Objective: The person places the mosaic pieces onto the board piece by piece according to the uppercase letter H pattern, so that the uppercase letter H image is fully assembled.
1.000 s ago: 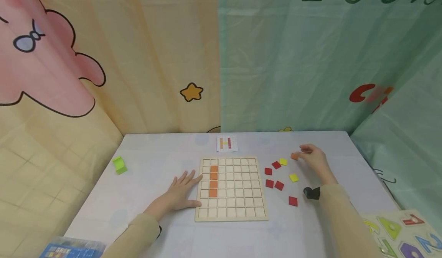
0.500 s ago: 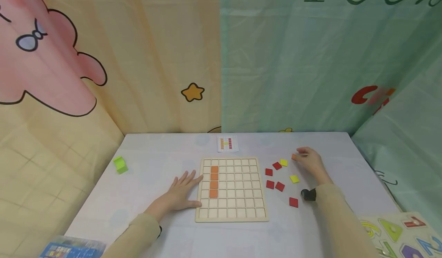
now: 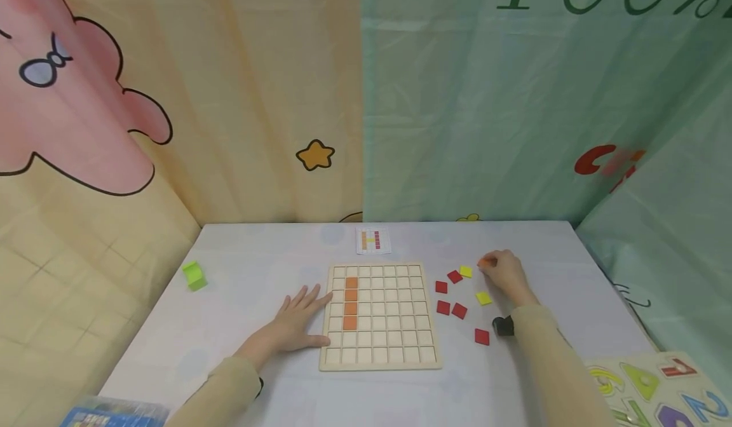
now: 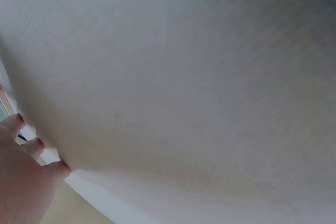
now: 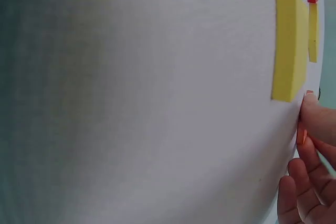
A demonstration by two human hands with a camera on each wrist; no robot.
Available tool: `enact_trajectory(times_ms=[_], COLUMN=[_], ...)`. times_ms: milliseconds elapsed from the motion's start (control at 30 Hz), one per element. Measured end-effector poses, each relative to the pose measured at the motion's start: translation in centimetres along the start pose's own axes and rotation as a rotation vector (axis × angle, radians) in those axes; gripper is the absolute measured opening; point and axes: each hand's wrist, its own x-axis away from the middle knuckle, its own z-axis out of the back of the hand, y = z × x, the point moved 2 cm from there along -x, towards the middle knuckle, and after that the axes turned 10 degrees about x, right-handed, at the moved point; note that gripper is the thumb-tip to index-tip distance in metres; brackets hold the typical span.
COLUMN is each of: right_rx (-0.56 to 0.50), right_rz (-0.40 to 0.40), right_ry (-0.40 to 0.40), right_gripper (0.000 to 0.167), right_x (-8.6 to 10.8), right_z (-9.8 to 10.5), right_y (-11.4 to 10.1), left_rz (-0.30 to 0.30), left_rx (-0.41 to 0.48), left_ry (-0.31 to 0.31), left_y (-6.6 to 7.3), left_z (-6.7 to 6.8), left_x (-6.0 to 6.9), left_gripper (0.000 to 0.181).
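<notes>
In the head view the left hand lies with spread fingers at the left edge of the wooden grid board. Four cells in one board column hold orange tiles. Right of the board, the right hand pinches an orange tile; the right wrist view shows this orange tile between thumb and fingers. Nearby lie two yellow tiles and several red tiles. In the left wrist view, fingers of the left hand show at the lower left.
A small patterned card lies behind the board. Green blocks stand at the far left of the table. A blue package is at the lower left, and a shape puzzle board at the lower right.
The right hand has drawn slightly toward the board and nearer the body, with the orange tile between its fingers. The left hand stays at the board's edge.
</notes>
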Motion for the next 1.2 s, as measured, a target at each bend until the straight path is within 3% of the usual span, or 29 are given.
enact_trajectory(times_ms=[233, 433, 633, 867, 1200], right_rx=[-0.074, -0.089, -0.184, -0.407, -0.641], right_rz=[-0.091, -0.044, -0.008, 0.104, 0.284], right_ry=[-0.051, -0.036, -0.016, -0.027, -0.249], right_gripper=[0.036, 0.029, 0.038, 0.043, 0.028], right_x=[-0.1, 0.2, 1.4, 4.1, 9.2], right_z=[-0.3, -0.5, 0.5, -0.1, -4.3], right_y=[0.6, 1.0, 0.3, -4.3, -12.6], left_rz=[0.01, 0.011, 0.0, -0.001, 0.006], left_rx=[-0.011, -0.021, -0.022, -0.03, -0.03], left_ry=[-0.004, -0.009, -0.012, -0.018, -0.029], left_y=[-0.4, -0.5, -0.4, -0.4, -0.5], left_z=[-0.2, -0.3, -0.2, -0.2, -0.2], left_x=[-0.1, -0.1, -0.2, -0.3, -0.4], left_gripper=[0.095, 0.095, 0.094, 0.094, 0.095])
